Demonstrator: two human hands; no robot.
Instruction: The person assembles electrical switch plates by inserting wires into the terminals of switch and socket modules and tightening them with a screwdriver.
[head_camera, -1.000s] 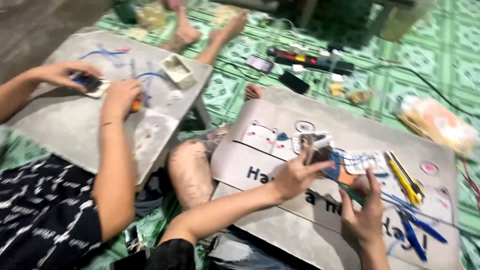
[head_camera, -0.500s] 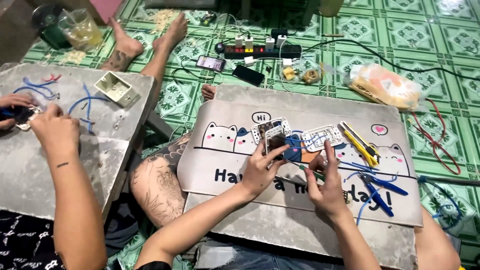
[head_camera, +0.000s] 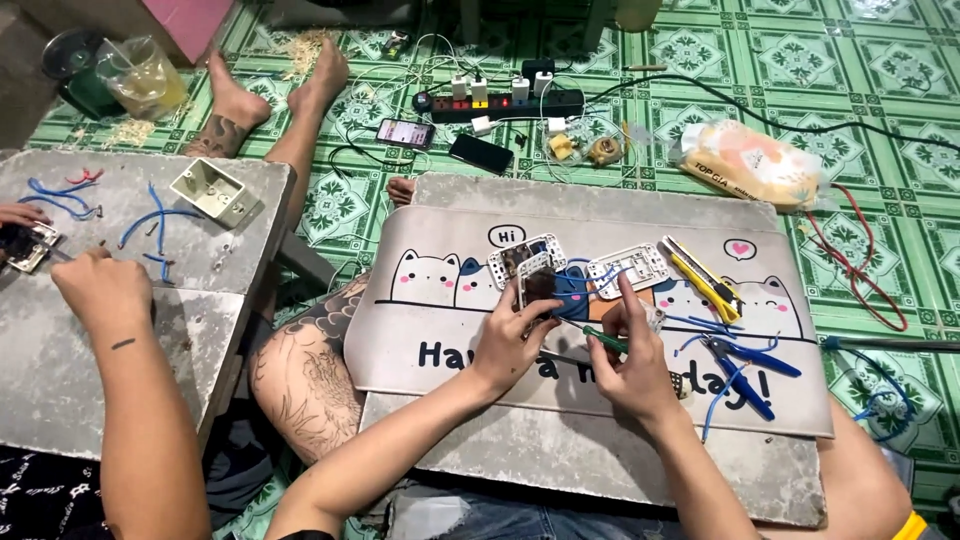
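Green patterned tile floor (head_camera: 880, 60), two grey slab worktops (head_camera: 60, 370), even light

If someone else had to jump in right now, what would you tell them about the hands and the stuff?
Left hand holds a small switch module upright over the cat-print mat.
Right hand grips a green-handled screwdriver, tip toward the module.
Blue wires run from the module.
Two white switch frames lie just behind; yellow utility knife and blue-handled pliers lie to the right.
Done: module wired. Left: frames not yet fitted.
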